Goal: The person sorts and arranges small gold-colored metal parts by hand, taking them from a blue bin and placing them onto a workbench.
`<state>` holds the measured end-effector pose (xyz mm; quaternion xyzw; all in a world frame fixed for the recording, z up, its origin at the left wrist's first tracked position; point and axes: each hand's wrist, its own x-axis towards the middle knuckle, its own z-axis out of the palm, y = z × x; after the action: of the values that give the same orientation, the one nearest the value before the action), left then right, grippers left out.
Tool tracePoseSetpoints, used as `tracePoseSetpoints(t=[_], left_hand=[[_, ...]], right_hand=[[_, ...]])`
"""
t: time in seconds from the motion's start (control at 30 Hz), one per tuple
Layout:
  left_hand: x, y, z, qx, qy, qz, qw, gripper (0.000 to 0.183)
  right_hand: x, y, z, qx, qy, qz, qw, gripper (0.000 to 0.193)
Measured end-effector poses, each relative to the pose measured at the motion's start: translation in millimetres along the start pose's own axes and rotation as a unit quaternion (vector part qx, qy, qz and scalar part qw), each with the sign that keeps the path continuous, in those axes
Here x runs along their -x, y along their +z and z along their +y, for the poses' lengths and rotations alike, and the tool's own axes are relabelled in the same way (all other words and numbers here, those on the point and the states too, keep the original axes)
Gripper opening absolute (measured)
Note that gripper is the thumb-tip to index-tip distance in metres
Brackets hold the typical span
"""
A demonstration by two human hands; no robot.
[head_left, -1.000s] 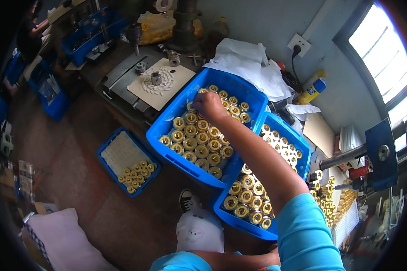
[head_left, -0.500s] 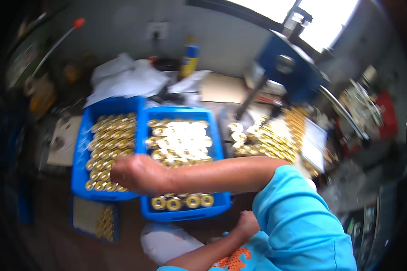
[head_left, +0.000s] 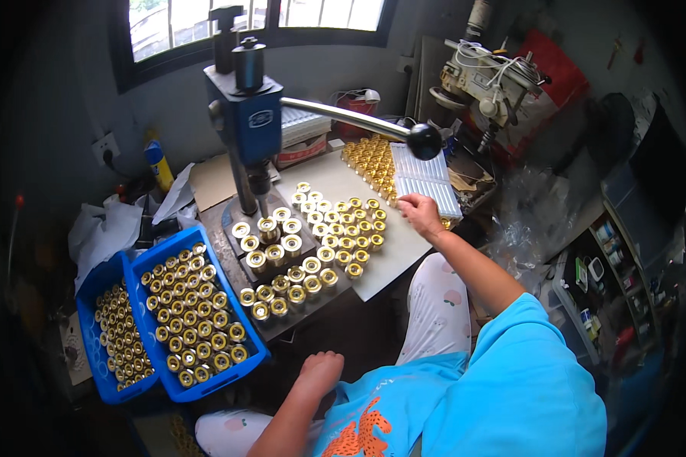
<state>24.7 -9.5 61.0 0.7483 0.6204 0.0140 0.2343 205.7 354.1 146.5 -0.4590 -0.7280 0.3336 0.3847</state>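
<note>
My right hand [head_left: 421, 213] reaches over the right part of the table. Its fingers are pinched together at the edge of a block of small gold-coloured round parts [head_left: 371, 161], beside a white ridged tray [head_left: 423, 180]; whatever is between the fingertips is too small to make out. Over my lap, my left hand [head_left: 324, 371] is curled closed, its palm hidden. Shiny metal cylinders with gold rims [head_left: 349, 228] stand in rows between the right hand and a blue lever press [head_left: 253, 122]. Several more cylinders [head_left: 273, 242] stand around the ram on the press base.
Two blue bins [head_left: 261, 356] filled with gold-rimmed cylinders stand at the left. The press's long lever with a black knob [head_left: 424, 142] juts out to the right above the table. A white machine with cables [head_left: 488, 84] stands at the back right; plastic bags [head_left: 530, 228] lie right of the table.
My view has turned to the right. My right hand has moved from above the blue bins to the gold parts at the table's right. My left hand stays curled near my lap.
</note>
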Motion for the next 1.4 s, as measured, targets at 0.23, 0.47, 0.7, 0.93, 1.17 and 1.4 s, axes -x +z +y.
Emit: tracePoseSetpoints(t=[0.23, 0.47, 0.7, 0.93, 1.17, 1.4], left_hand=[[11, 10, 14, 0.074, -0.055, 0.016, 0.996, 0.022], [11, 39, 29, 0.157, -0.172, -0.016, 0.972, 0.032], [6, 50, 32, 0.171, -0.227, 0.002, 0.959, 0.032], [5, 70, 22, 0.178, -0.248, -0.015, 0.952, 0.035], [2, 88, 18, 0.187, -0.249, -0.009, 0.95, 0.035], [-13, 73, 20, 0.188, -0.24, -0.012, 0.952, 0.034]], right_hand=[[-22, -87, 139, 0.324, 0.032, -0.006, 0.946, 0.022], [-33, -73, 174, -0.144, 0.307, -0.026, 0.94, 0.015], [-49, -81, 153, -0.284, 0.21, 0.027, 0.935, 0.031], [-160, -87, 159, -0.06, -0.032, 0.119, 0.991, 0.051], [-202, -72, 178, 0.252, 0.012, -0.004, 0.968, 0.061], [-196, -69, 177, 0.25, 0.011, -0.077, 0.965, 0.054]])
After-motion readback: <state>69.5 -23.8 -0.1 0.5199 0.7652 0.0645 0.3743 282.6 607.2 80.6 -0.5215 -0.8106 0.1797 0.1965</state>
